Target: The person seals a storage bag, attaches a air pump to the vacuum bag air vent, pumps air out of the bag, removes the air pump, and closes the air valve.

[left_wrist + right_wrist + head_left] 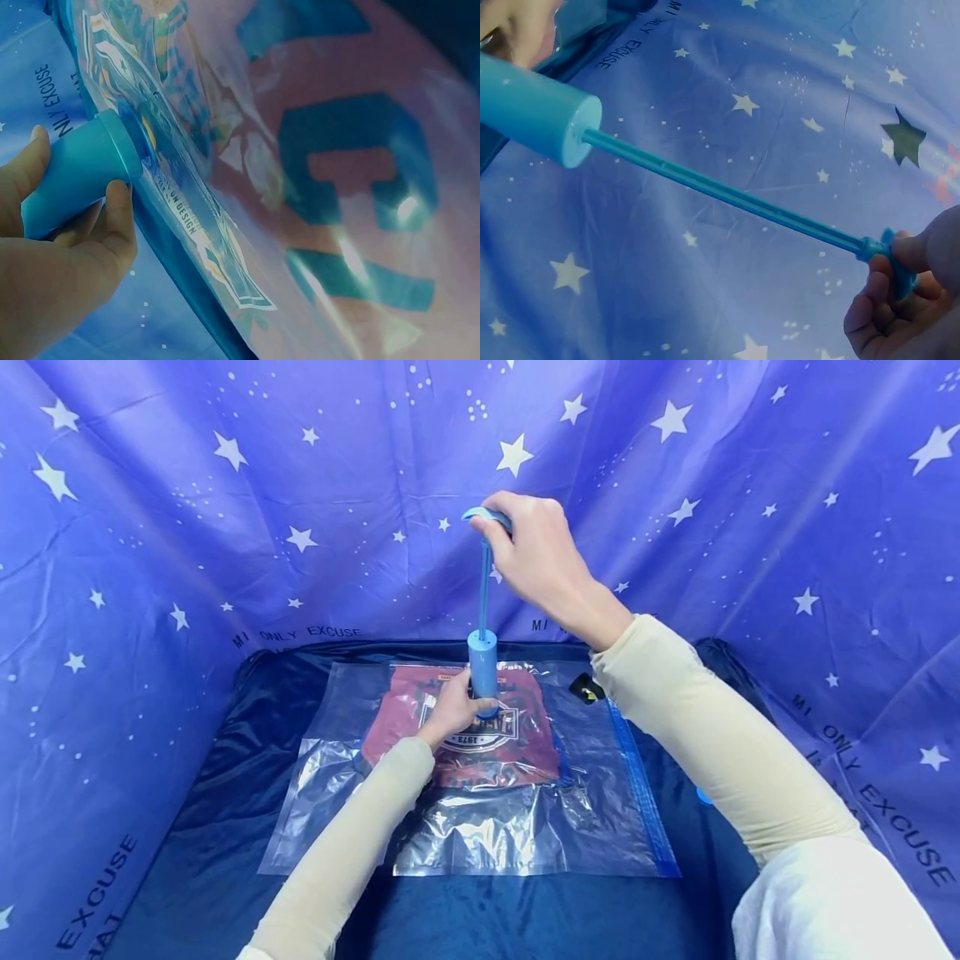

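Note:
A blue hand pump (483,664) stands upright on a clear plastic vacuum bag (480,835). Inside the bag lies a folded dark red garment (397,727) with printed lettering. My left hand (452,706) grips the pump's barrel near its base; in the left wrist view the thumb and fingers curl round the barrel (79,172). High above, my right hand (536,543) holds the pump's handle, and the rod (727,191) is drawn far out of the barrel. The spot where the pump meets the bag is partly hidden by the left hand.
Dark blue cloth (202,852) covers the table under the bag. A blue zip strip (645,793) runs along the bag's right edge. Near it lies a small black item (587,688), and a blue round piece (703,796) shows beside the right sleeve. Starry curtains (360,485) surround the table.

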Motion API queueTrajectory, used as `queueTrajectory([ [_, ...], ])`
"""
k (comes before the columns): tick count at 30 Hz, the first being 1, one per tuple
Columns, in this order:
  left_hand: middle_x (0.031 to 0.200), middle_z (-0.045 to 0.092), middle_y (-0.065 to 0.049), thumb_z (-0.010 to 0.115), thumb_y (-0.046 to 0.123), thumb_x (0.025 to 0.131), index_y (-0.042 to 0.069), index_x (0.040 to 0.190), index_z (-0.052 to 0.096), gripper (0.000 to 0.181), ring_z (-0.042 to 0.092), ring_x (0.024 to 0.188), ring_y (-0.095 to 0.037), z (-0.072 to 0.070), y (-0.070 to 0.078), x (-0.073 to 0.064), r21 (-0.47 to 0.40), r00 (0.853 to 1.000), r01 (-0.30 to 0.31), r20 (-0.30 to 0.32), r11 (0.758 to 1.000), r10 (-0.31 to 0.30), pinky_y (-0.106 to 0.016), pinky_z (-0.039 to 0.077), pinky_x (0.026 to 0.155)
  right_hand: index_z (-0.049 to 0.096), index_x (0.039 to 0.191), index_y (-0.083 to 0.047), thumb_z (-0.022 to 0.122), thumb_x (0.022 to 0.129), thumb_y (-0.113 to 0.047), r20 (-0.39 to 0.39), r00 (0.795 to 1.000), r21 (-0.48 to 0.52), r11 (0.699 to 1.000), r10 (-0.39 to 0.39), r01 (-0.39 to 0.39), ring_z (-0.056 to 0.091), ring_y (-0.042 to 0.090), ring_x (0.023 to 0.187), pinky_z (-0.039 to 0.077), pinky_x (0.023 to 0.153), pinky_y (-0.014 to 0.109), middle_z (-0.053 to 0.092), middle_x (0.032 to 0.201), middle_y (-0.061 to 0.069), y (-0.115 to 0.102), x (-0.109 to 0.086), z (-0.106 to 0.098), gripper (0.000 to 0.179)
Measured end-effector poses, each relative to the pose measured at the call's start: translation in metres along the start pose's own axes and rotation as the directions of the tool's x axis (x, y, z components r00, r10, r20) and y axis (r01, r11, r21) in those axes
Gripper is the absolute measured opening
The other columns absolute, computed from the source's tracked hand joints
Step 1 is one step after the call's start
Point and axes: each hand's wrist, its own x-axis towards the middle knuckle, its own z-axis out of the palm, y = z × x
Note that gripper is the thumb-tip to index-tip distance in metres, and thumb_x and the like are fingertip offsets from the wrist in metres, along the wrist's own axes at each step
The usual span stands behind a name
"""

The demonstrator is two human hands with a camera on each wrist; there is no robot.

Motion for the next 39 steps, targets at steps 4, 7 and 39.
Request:
queueTrajectory([
  [4,0.125,0.069,-0.024,0.082,0.008,0.092,0.001,0.140,0.057,0.054,0.073,0.092,-0.036,0.000,0.002,0.000,0.006,1.000,-0.005,-0.005,1.000,0.005,-0.035,0.062,0.065,0.073,0.117,0.000,0.059,0.110,-0.023,0.090,0.995,-0.006,0.999,0.038,-0.037,0.048,0.020,0.060,0.042,0.060,0.031,0.059,0.076,0.008,0.013,-0.012,0.018,0.027],
  [7,0.124,0.069,-0.023,0.082,0.008,0.093,0.001,0.140,0.057,0.054,0.073,0.093,-0.035,0.001,0.001,0.000,0.012,1.000,-0.007,-0.008,1.000,0.008,-0.036,0.062,0.068,0.071,0.113,-0.001,0.061,0.109,-0.023,0.228,0.969,-0.040,0.995,0.097,-0.090,0.053,0.019,0.064,0.048,0.059,0.032,0.063,0.081,0.007,0.027,-0.029,0.044,0.024],
  [39,0.125,0.070,-0.023,0.082,0.011,0.093,0.002,0.142,0.057,0.056,0.075,0.086,-0.035,-0.001,0.000,0.003,0.035,1.000,0.003,0.007,0.999,-0.003,-0.034,0.061,0.069,0.070,0.105,0.000,0.061,0.109,-0.023,0.283,0.952,-0.072,0.992,0.119,-0.102,0.055,0.021,0.064,0.050,0.060,0.034,0.063,0.080,0.009,0.040,-0.035,0.061,0.025],
])
